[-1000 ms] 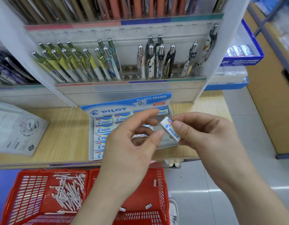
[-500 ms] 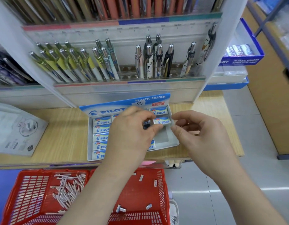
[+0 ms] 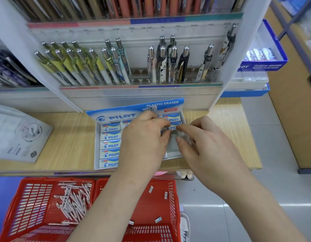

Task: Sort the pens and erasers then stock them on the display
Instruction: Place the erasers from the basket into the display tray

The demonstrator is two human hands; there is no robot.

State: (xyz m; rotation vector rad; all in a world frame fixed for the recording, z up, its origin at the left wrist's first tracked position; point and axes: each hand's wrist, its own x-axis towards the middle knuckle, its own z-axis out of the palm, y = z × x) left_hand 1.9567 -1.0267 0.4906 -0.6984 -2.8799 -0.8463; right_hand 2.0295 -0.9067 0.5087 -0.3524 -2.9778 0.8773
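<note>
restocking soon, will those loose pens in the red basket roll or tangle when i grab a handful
The pens look slim and round, so likely to roll and slip. They lie crisscrossed, so clips may snag. Probably light and stiff.

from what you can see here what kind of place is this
Most likely a stationery shop aisle. A tiered rack of pens stands upright for sale, a Pilot plastic eraser display box sits on the wooden shelf, and red baskets below hold loose stock.
</note>
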